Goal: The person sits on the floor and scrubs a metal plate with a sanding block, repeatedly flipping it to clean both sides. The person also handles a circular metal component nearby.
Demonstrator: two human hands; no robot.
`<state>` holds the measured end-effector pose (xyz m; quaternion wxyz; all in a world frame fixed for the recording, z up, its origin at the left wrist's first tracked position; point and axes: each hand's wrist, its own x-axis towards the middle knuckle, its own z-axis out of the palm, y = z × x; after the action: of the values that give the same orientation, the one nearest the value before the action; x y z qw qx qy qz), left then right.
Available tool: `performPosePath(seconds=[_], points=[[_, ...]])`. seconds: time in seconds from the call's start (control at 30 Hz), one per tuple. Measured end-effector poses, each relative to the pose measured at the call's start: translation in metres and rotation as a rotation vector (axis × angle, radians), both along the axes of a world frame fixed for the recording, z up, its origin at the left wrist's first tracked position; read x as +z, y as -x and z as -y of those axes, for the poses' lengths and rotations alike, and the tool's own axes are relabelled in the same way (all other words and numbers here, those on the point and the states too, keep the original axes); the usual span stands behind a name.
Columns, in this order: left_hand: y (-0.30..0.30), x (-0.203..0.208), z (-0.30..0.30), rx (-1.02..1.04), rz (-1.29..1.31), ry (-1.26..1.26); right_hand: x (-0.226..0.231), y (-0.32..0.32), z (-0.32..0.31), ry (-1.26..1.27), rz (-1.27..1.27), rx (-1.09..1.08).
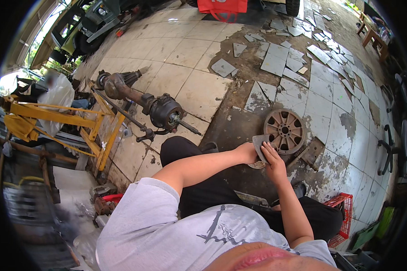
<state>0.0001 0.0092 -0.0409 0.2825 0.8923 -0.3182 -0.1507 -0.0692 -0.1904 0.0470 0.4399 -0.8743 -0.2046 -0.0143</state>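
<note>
While left hand (246, 152) grips grey pad (258, 142) | right hand (276, 166) lies flat atop | axis: fore-aft

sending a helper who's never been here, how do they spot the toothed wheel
Find the broken grey tiles farther off, then come back toward the person's right hand. Just beyond it lies the toothed wheel, rusty brown with openings between its spokes. Unlike the angular metal piece beside it, it is round.

Left forearm (208, 166) extends forward and to the right; left hand (246, 153) at its end, fingers mostly hidden. Right forearm (295, 210) angles forward-left, right hand (274, 161) close beside the left, fingers nearly straight, thumb not discernible.
</note>
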Motion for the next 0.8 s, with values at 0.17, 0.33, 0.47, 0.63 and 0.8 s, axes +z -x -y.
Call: performPosePath(seconds=[0.17, 0.33, 0.47, 0.63, 0.8], points=[[-0.022, 0.055, 0.04, -0.128, -0.259, -0.403, -0.045, 0.001, 0.036, 0.002, -0.048, -0.262], [-0.023, 0.026, 0.038, -0.099, -0.235, -0.266, -0.021, -0.006, 0.029, -0.022, -0.044, -0.178], [-0.019, 0.044, 0.04, -0.092, -0.233, -0.317, -0.04, -0.006, 0.037, 0.005, -0.074, -0.237], [-0.026, 0.052, 0.038, -0.076, -0.277, -0.35, -0.041, -0.003, 0.025, -0.042, 0.019, -0.25], [-0.031, 0.039, 0.031, -0.048, -0.244, -0.334, -0.021, -0.017, 0.021, 0.004, 0.009, -0.151]])
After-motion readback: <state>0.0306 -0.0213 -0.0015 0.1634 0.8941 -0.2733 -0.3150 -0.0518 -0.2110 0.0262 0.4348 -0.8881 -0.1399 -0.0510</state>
